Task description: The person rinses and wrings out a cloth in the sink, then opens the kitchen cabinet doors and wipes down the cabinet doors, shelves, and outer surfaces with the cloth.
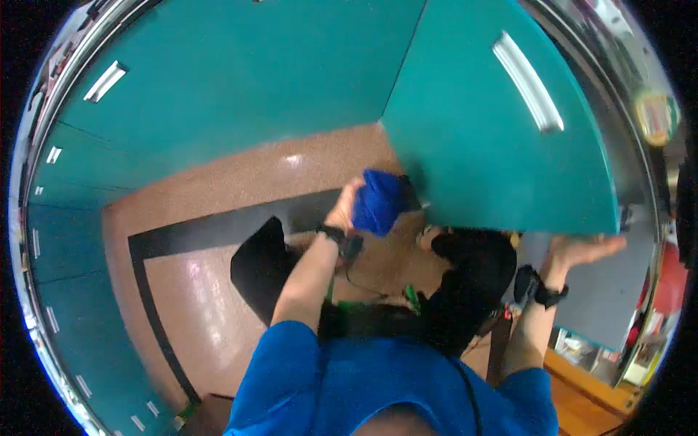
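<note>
My left hand (pixel 347 208) is closed on a folded blue cloth (pixel 379 203), held out in front of my knees above the floor. Over on the right, my right hand (pixel 584 251) has its fingers stretched out flat. It lies at the lower edge of a green cabinet door (pixel 502 160) that stands swung out and carries a silver handle (pixel 528 81). Whether the fingers touch that edge, I cannot tell. Dark bands with small devices are on both wrists.
More green cabinet fronts (pixel 240 87) run ahead and along the left. Below is a speckled brown floor (pixel 211 291) with a dark stripe (pixel 240 218). At the right, behind the door, are a grey panel (pixel 603 291), a wooden drawer edge (pixel 589 381) and assorted items.
</note>
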`<move>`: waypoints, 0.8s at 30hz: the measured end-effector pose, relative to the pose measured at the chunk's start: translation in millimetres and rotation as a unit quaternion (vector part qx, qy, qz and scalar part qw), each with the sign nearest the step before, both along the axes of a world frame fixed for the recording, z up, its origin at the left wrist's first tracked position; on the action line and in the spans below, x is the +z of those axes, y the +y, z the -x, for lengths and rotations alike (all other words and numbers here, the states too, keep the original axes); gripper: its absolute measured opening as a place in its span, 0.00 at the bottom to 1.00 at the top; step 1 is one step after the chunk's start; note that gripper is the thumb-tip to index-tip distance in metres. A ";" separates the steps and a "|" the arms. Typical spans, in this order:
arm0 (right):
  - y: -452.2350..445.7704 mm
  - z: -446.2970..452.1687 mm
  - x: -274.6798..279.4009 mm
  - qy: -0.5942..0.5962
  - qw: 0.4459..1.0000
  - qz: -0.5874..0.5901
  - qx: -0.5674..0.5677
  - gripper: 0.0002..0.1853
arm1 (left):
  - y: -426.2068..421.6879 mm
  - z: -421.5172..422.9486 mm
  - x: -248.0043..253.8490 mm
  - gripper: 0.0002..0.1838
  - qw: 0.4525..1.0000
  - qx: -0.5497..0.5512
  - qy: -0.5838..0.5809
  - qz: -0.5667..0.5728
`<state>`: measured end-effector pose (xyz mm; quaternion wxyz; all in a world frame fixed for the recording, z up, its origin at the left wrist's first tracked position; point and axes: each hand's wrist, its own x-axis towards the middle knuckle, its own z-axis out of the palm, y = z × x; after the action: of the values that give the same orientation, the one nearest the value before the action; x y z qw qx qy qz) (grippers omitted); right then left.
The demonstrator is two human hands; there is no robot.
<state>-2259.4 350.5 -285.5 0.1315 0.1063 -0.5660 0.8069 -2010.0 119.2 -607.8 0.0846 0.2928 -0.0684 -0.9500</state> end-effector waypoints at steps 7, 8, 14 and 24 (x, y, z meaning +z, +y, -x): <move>19.1 -32.2 -51.0 -0.025 0.987 -0.010 0.160 0.32 | -25.5 -82.2 66.3 0.29 0.989 0.093 0.103 0.054; 21.3 -37.6 -54.6 -0.029 0.985 -0.017 0.170 0.28 | -19.8 -86.7 78.3 0.29 0.980 0.085 0.160 0.079; 63.1 -20.6 -79.5 -0.086 0.986 -0.063 0.132 0.25 | 26.7 -71.7 161.3 0.25 0.956 0.072 -0.029 0.283; 109.0 -43.5 -107.3 -0.103 0.971 -0.159 0.147 0.09 | -78.7 0.9 380.0 0.27 0.103 0.121 -0.180 0.971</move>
<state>-2215.9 459.5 -392.9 -0.0659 0.1243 -0.6758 0.7235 -2010.8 40.5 -227.8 0.3954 0.1270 -0.9092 0.0316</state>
